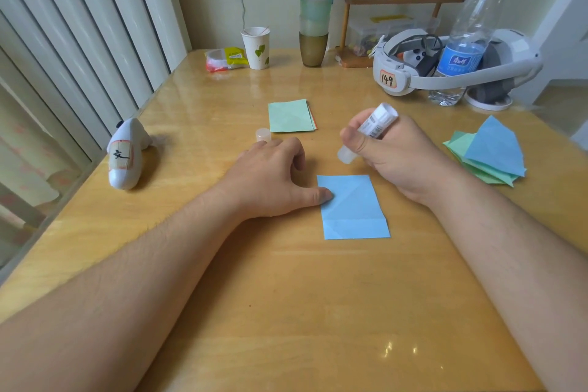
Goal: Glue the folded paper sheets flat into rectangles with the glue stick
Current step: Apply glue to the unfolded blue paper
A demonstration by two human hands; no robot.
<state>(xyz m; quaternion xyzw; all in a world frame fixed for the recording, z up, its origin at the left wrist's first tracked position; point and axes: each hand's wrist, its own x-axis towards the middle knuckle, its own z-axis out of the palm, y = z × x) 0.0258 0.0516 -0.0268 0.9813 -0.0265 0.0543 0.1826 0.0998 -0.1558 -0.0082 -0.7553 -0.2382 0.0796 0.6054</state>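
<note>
Blue sheet point(353, 207) pinned by left hand point(270, 175) thumb only; right hand point(394, 153) grips glue stick point(369, 134); a stroke may skew it.

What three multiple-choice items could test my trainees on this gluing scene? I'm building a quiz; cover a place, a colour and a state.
1. Where is the glue cap?
A. Beyond the left hand
B. On the shelf
C. In the paper cup

2. What colour is the folded rectangle under the left thumb?
A. Green
B. Blue
C. Red

3. What state is the glue stick in?
A. Capped, lying flat
B. Uncapped, gripped by the right hand
C. Standing alone

Answers: 1 A, the cap stands on the table behind the knuckles; 2 B, the sheet is light blue; 3 B, fingers wrap it, open end down.
</note>
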